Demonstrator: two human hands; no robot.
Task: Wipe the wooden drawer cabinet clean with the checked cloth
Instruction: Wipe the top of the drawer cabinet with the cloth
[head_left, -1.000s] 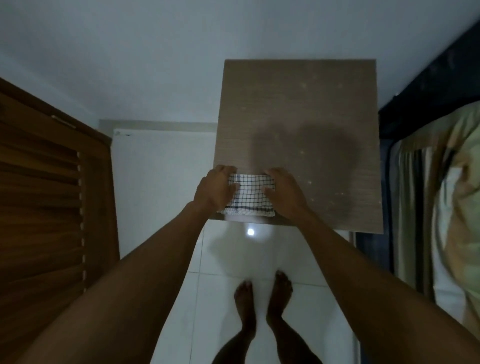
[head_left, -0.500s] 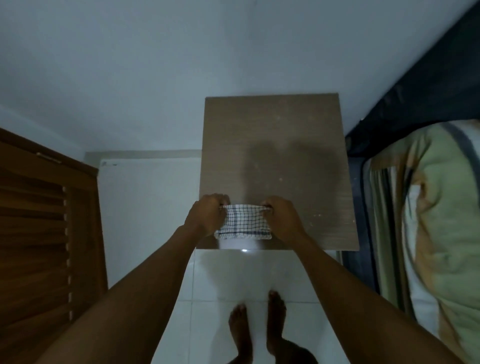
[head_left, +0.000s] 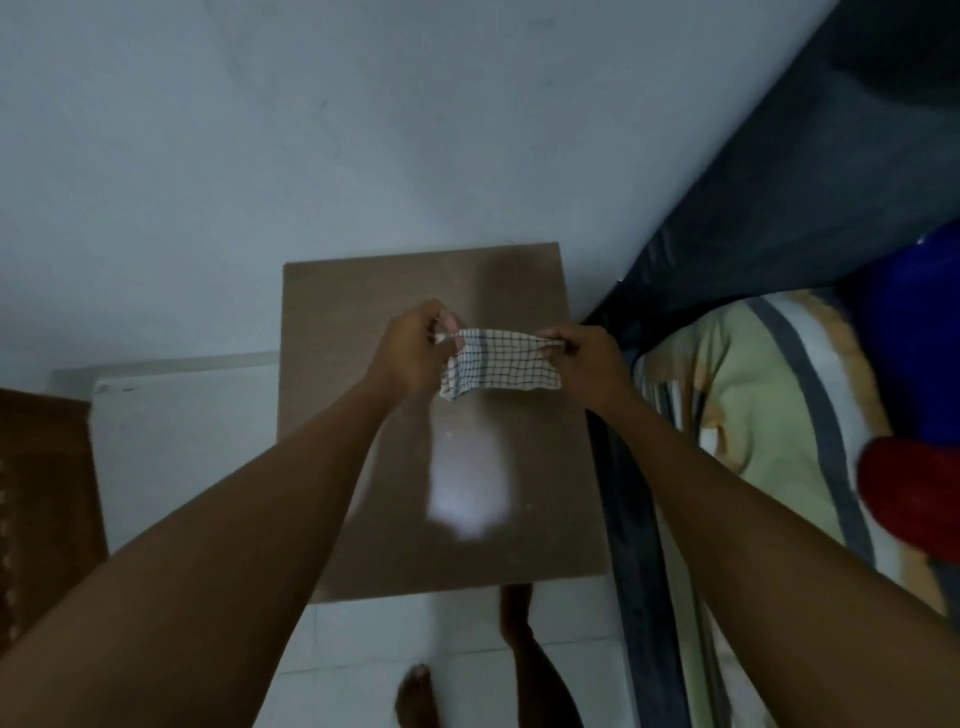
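Observation:
The wooden drawer cabinet (head_left: 363, 322) stands against the white wall, seen from above, its brown top bare with a pale glare patch near the middle. Both hands hold the white checked cloth (head_left: 501, 366) folded and stretched in the air above the cabinet top. My left hand (head_left: 413, 351) pinches its upper left corner. My right hand (head_left: 587, 364) pinches its upper right corner. The cloth hangs down from the two grips, clear of the wood.
A bed with a striped sheet (head_left: 753, 415) and a dark net or curtain (head_left: 831, 182) lies right of the cabinet, with blue and red things (head_left: 914, 467) on it. A slatted wooden door (head_left: 41, 493) is at left. White floor tiles (head_left: 171, 441) and my bare feet (head_left: 415, 696) are below.
The cloth was lifted off the cabinet's front edge and now hangs in the air between both hands above the top. The view moved closer over the cabinet.

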